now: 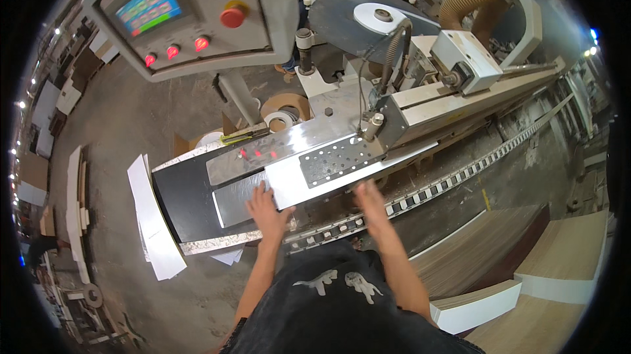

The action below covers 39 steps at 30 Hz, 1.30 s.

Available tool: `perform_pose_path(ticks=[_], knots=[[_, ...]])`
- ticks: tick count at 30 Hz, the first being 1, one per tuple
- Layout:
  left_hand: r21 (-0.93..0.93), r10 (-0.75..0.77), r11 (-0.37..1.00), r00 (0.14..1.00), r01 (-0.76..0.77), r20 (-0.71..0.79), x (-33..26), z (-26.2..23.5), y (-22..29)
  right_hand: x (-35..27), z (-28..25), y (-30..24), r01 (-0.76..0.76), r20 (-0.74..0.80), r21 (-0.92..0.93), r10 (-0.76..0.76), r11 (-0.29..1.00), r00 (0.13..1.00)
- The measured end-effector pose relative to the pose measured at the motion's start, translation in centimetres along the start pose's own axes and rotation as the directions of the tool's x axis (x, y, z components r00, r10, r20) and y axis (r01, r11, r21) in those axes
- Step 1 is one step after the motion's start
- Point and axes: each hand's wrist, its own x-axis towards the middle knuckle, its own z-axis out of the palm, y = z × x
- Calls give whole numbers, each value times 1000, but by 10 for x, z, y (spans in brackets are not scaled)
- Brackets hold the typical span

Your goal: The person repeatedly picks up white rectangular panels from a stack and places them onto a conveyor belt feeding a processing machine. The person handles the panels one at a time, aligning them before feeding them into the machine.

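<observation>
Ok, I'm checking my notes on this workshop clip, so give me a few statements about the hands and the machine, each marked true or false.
1. The left hand lies flat on the near end of the white panel. True.
2. The right hand grips a hammer. False: it holds no tool and lies open at the panel's near edge.
3. The control panel has a lit screen and a red round button. True.
4. The white panel stands upright against a wall. False: it lies flat on the machine bed.
5. Stacked boards lie to the person's right. True.
</observation>
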Motion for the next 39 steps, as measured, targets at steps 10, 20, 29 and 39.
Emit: perform_pose_path(ticks=[10, 20, 29, 39], knots=[[-298, 358, 907, 918, -298, 173, 0, -19, -20, -18, 122, 17, -44, 65, 623, 5, 781, 998], [-733, 741, 591, 587, -338, 326, -19, -82, 54, -110, 14, 21, 74, -68, 210, -61, 975, 996], [-743, 746, 666, 28, -73, 666, -113, -44, 137, -309, -24, 280, 0, 23, -853, 39, 522, 999], [-463, 489, 861, -87, 211, 868, -371, 58, 294, -383, -116, 427, 202, -103, -640, -344, 741, 933]])
